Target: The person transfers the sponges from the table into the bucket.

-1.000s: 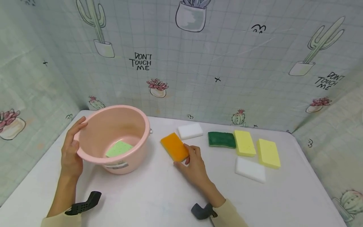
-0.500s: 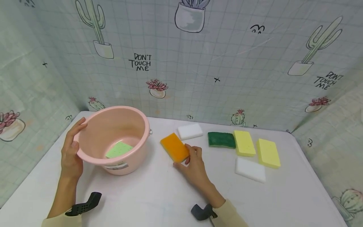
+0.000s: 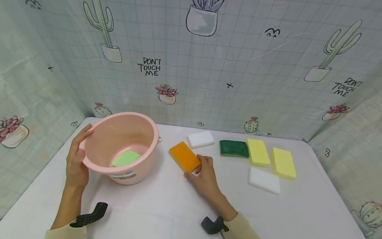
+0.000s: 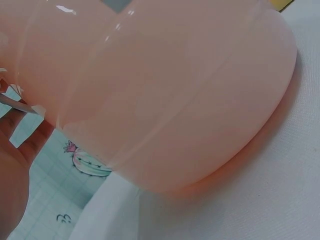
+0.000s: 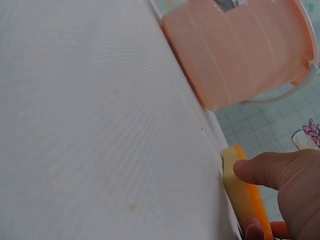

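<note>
My left hand (image 3: 77,162) grasps the rim of the pink bucket (image 3: 147,167) near the far left corner of the table (image 3: 143,212); a printed label (image 3: 123,175) sits on the bucket's wall, its words too small to read; the cloth (image 3: 194,99) behind carries writing (image 3: 151,67) in black capitals, DON'T TOUCH ME, above the left half of the far edge, and the same words again beyond the far right corner.

My right hand (image 3: 206,179) pinches the orange sponge (image 3: 184,156) between thumb and fingers, left of the table's middle and well in from the near edge; a strip of tabletop separates it from the bucket; the far white sponge (image 3: 201,139) is just beside it, closer to the far edge; further right come a dark green sponge (image 3: 234,148), a yellow sponge (image 3: 258,152) and a second yellow sponge (image 3: 283,163), with the near white sponge (image 3: 264,180) on their near side; more tabletop runs from there to the right edge.

The bucket is smooth, shiny and round, with a thin curved handle (image 5: 280,97); a light green sponge (image 3: 126,157), dotted with small holes, lies on its floor; my orange sponge is a flat block, orange over pale yellow.
</note>
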Action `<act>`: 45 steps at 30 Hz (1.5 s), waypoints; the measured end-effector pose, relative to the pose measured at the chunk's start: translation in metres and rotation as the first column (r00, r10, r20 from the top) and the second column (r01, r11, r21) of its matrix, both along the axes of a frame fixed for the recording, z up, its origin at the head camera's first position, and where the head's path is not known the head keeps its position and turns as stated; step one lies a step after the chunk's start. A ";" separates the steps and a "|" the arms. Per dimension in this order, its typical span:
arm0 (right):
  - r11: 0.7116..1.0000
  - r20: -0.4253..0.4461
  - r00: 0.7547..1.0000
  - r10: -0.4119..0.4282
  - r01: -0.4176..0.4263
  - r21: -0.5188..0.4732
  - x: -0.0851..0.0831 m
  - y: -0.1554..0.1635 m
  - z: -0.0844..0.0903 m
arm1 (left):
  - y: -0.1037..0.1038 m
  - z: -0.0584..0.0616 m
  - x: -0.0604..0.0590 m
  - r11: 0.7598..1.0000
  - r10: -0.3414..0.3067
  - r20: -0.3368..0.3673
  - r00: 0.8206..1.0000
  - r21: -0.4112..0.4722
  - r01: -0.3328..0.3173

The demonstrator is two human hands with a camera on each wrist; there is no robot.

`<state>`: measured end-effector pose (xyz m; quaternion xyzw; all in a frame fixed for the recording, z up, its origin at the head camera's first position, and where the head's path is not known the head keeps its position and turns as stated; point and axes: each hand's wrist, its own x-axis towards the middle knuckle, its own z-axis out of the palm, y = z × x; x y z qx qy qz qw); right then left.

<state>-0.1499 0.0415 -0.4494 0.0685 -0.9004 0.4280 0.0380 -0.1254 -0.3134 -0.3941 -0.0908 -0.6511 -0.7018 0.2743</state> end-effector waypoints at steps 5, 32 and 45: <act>1.000 -0.017 1.000 0.016 -0.016 -0.024 0.000 0.000 0.000 | -0.001 0.000 0.000 1.000 -0.004 0.000 1.000 0.015 0.004; 0.996 0.009 1.000 0.022 -0.021 -0.084 -0.009 0.016 0.022 | 0.001 0.001 0.000 1.000 -0.012 -0.002 1.000 0.022 0.012; 0.982 -0.139 0.978 0.158 -0.171 -0.083 -0.031 0.043 0.074 | 0.001 0.001 0.002 1.000 -0.002 0.020 1.000 0.025 0.002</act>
